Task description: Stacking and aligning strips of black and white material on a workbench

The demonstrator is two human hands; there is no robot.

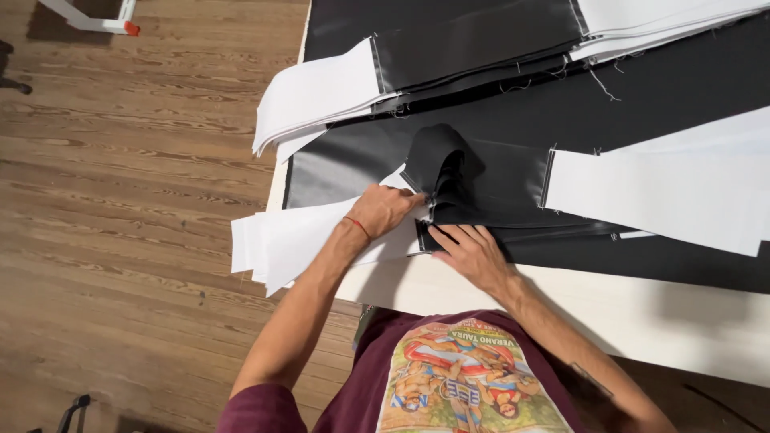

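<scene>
A sewn piece of black fabric (497,172) with white end panels lies on the table (642,313) in front of me. My left hand (383,210), with a red thread bracelet at the wrist, pinches the seam where the white panel (289,236) meets the black cloth, and a fold of black cloth stands up just above it. My right hand (472,252) lies flat with its fingers spread on the lower black layer by the same seam, pressing it to the table.
A stack of similar black and white pieces (385,76) lies across the far side of the table, over a large black sheet (682,96). A white panel (658,196) extends right. Wooden floor (120,200) lies left. A white frame foot (96,20) stands top left.
</scene>
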